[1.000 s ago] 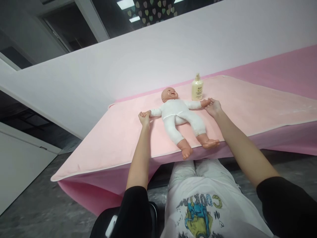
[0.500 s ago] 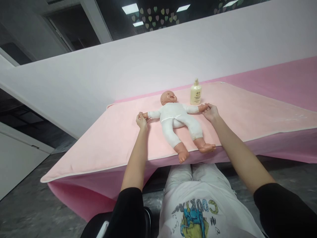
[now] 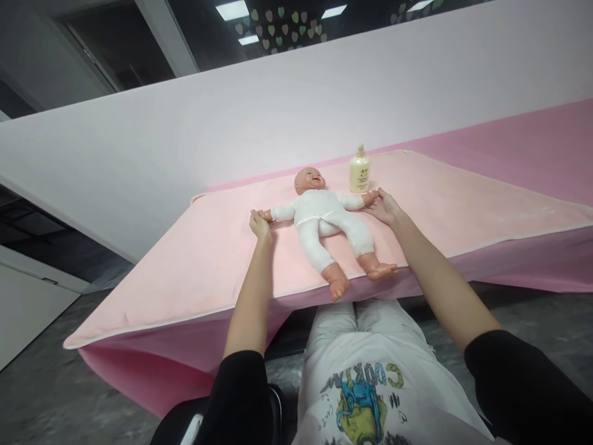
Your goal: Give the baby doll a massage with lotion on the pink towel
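A baby doll (image 3: 324, 219) in a white suit lies on its back on a pale pink towel (image 3: 208, 259), arms spread, bare feet at the near edge. My left hand (image 3: 259, 224) is closed round the doll's hand on the left side. My right hand (image 3: 383, 207) grips the doll's other hand, fingers pinched on it. Just behind that hand stands a cream pump bottle (image 3: 359, 170), upright.
The towel covers a table draped in darker pink cloth (image 3: 532, 142). A pale wall (image 3: 278, 117) rises right behind it. Grey floor (image 3: 46, 383) lies to the left and under the table. My lap in a white printed shirt is below the edge.
The view has shifted slightly, so everything sits a little further left. Both hands keep their hold on the doll's hands; the doll's arms stay spread.
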A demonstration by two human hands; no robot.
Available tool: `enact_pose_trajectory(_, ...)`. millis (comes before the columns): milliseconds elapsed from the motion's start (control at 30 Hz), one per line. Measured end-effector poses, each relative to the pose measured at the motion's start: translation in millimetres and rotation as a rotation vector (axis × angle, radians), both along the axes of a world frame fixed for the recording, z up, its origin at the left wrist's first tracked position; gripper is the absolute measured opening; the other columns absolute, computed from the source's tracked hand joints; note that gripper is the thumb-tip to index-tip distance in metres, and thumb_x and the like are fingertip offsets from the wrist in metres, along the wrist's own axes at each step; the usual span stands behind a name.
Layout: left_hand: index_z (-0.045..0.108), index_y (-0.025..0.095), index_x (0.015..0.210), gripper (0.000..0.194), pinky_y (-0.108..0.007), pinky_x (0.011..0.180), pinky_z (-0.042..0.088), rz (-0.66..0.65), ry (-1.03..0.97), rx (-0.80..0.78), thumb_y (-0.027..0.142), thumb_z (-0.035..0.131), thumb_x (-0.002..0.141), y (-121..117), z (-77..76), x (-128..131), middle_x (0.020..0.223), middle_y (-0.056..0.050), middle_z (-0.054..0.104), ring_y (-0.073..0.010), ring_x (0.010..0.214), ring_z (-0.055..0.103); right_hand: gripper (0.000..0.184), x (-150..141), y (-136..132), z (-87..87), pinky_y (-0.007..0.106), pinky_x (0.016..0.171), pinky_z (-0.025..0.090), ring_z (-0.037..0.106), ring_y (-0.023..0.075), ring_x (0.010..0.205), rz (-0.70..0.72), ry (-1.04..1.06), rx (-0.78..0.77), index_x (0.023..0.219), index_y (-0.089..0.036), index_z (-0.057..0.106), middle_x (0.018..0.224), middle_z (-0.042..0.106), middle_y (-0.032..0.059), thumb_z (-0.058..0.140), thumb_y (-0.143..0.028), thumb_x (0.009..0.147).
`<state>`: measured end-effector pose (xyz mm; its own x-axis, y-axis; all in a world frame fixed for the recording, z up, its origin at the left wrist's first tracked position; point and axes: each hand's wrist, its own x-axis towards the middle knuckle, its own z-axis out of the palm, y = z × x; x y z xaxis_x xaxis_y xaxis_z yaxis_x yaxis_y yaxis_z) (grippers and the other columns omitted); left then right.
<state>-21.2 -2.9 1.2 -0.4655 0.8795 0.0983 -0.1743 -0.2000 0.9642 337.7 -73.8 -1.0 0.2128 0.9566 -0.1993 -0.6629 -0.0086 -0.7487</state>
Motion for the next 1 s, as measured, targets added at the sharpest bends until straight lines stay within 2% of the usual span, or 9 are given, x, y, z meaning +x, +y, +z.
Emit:
enact_pose_trajectory(100,0.057,0.016,0.106,0.049,-0.030,0.057,0.056,-0.041,-0.063,-0.024,0.052,0.027,0.094,-1.1,3.1,-0.3,0.101,-0.011,0.062,-0.0143,0.067,0.064,0.009,-2.0,-3.4,0.4,0.037,0.081,0.059,0.064,0.0188,0.095,-0.016,-0.013,0.035,0.093,-0.020,0.055,0.092,0.066,0.0075,0.047,-0.021,0.088)
enact_pose_trajectory(200,0.051,0.022,0.125,0.047,-0.033,0.064,0.057,-0.116,-0.189,-0.032,0.048,0.031,0.092,-1.4,6.3,-2.5,0.116,-0.011,0.060,-0.0184,0.083,0.066,0.017,-3.7,-4.4,-1.1,0.033,0.079,0.060,0.064,0.0159,0.091,-0.023,-0.034,0.082,0.087,-0.020,0.053,0.087,0.065,0.0050,0.051,-0.005,0.079)
enact_pose_trajectory(333,0.041,0.030,0.137,0.051,-0.037,0.073,0.056,-0.260,-0.415,0.019,0.040,0.029,0.088,-2.4,8.5,-7.2,0.118,-0.009,0.060,-0.0226,0.105,0.064,0.018,-4.8,-2.7,-3.5,0.029,0.070,0.061,0.064,0.0143,0.085,-0.057,-0.062,0.093,0.085,-0.021,0.054,0.085,0.065,0.0036,0.051,-0.004,0.080)
enact_pose_trajectory(433,0.039,0.034,0.139,0.056,-0.038,0.077,0.055,-0.305,-0.400,0.061,0.039,0.036,0.084,-3.6,8.1,-8.2,0.116,-0.008,0.062,-0.0237,0.113,0.061,0.015,-4.8,-1.3,-4.6,0.029,0.067,0.061,0.065,0.0143,0.084,-0.076,-0.048,0.104,0.087,-0.021,0.055,0.088,0.066,0.0036,0.052,-0.007,0.084)
enact_pose_trajectory(600,0.031,0.036,0.141,0.068,-0.035,0.077,0.056,-0.289,-0.237,0.052,0.026,0.053,0.078,-2.7,5.8,-4.2,0.121,-0.007,0.059,-0.0200,0.105,0.063,0.011,-4.4,-0.7,-4.3,0.029,0.067,0.060,0.065,0.0137,0.083,-0.099,-0.009,0.095,0.086,-0.020,0.053,0.088,0.065,0.0030,0.052,-0.009,0.086)
enact_pose_trajectory(700,0.028,0.034,0.141,0.071,-0.034,0.074,0.057,-0.278,-0.190,0.030,0.021,0.055,0.077,-0.9,4.4,-2.0,0.126,-0.008,0.055,-0.0172,0.094,0.064,0.007,-4.7,-0.7,-3.3,0.028,0.066,0.060,0.064,0.0136,0.081,-0.126,-0.003,0.064,0.086,-0.020,0.053,0.088,0.065,0.0037,0.051,-0.013,0.088)
enact_pose_trajectory(867,0.032,0.032,0.136,0.058,-0.035,0.068,0.058,-0.234,-0.142,0.036,0.032,0.057,0.083,-0.2,1.1,-0.7,0.128,-0.010,0.051,-0.0155,0.082,0.066,0.006,-6.2,0.1,-2.1,0.028,0.066,0.060,0.064,0.0135,0.080,-0.150,0.002,0.053,0.086,-0.021,0.052,0.086,0.064,0.0029,0.048,-0.017,0.091)
enact_pose_trajectory(1000,0.042,0.027,0.120,0.039,-0.034,0.066,0.058,-0.217,-0.104,0.030,0.036,0.055,0.085,-1.1,-0.9,-0.7,0.116,-0.009,0.057,-0.0147,0.075,0.066,0.006,-7.4,-0.5,0.2,0.027,0.064,0.059,0.063,0.0140,0.078,-0.165,0.007,0.035,0.086,-0.021,0.052,0.084,0.062,0.0025,0.049,-0.017,0.089)
